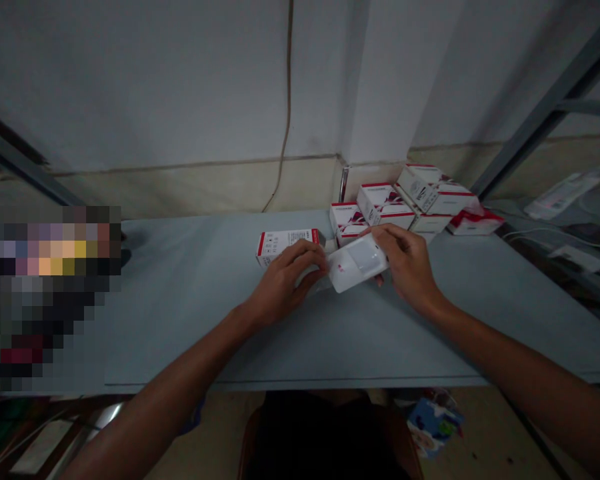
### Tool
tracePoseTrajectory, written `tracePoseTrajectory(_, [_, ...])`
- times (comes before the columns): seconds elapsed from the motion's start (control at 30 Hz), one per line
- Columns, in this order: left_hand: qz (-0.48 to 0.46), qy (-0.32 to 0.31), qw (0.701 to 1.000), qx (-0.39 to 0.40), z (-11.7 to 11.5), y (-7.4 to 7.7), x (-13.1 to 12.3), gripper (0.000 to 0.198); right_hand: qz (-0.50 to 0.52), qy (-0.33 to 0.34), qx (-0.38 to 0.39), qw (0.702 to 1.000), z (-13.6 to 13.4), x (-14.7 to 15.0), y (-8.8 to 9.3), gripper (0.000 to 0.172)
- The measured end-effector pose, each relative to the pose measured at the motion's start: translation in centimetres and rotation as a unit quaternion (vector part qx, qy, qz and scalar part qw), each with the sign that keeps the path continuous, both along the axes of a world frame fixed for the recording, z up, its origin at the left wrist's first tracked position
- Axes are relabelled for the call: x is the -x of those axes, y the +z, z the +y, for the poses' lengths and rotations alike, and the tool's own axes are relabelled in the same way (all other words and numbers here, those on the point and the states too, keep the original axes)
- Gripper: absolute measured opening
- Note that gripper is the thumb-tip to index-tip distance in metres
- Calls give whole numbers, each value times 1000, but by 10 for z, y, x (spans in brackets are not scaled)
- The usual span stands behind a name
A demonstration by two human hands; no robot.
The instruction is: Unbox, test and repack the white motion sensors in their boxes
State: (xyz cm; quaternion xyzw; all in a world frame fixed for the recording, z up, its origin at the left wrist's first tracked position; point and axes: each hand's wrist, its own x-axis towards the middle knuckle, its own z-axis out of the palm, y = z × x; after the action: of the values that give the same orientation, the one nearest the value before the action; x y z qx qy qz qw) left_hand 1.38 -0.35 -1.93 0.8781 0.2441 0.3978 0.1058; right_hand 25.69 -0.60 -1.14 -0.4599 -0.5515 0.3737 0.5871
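Observation:
A white motion sensor with a greyish window is held above the table, tilted. My right hand grips its right end, thumb on top and a fingertip showing below. At the sensor's left end is my left hand, its fingers pinched together on a clear plastic bag. How far the bag covers the sensor I cannot tell. Just behind my left hand lies a white and red box, partly hidden by the fingers.
Several white and red boxes are stacked against the wall at the back right. A power strip with cables lies at the far right. A cable hangs down the wall. The table's front edge runs before me. The left side is pixelated.

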Motion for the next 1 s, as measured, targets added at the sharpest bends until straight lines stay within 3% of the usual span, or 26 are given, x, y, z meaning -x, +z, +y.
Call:
tracePoseTrajectory(0.27, [-18, 48, 998, -36, -2, 2, -1, 6, 37, -26, -10, 999, 4, 0, -3, 30])
tracePoseTrajectory(0.47, [-44, 91, 994, -48, -1, -1, -1, 7, 42, 8, 13, 999, 0, 2, 0, 32])
tracePoseTrajectory(0.63, [-15, 63, 995, -74, 0, -6, -3, 6, 37, 75, 96, 992, -4, 5, -1, 35])
tracePoseTrajectory(0.77, [15, 50, 996, -78, -3, -4, -2, 10, 80, 86, 121, 986, -5, 11, -2, 39])
tracePoseTrajectory(0.93, [23, 4, 1000, -7, -8, 1, 0, 68, 92, 109, 101, 985, -3, 10, -1, 42])
tracePoseTrajectory(1.0, [12, 4, 1000, 4, -8, 1, -1, 75, 82, 139, 89, 983, -4, 7, 0, 43])
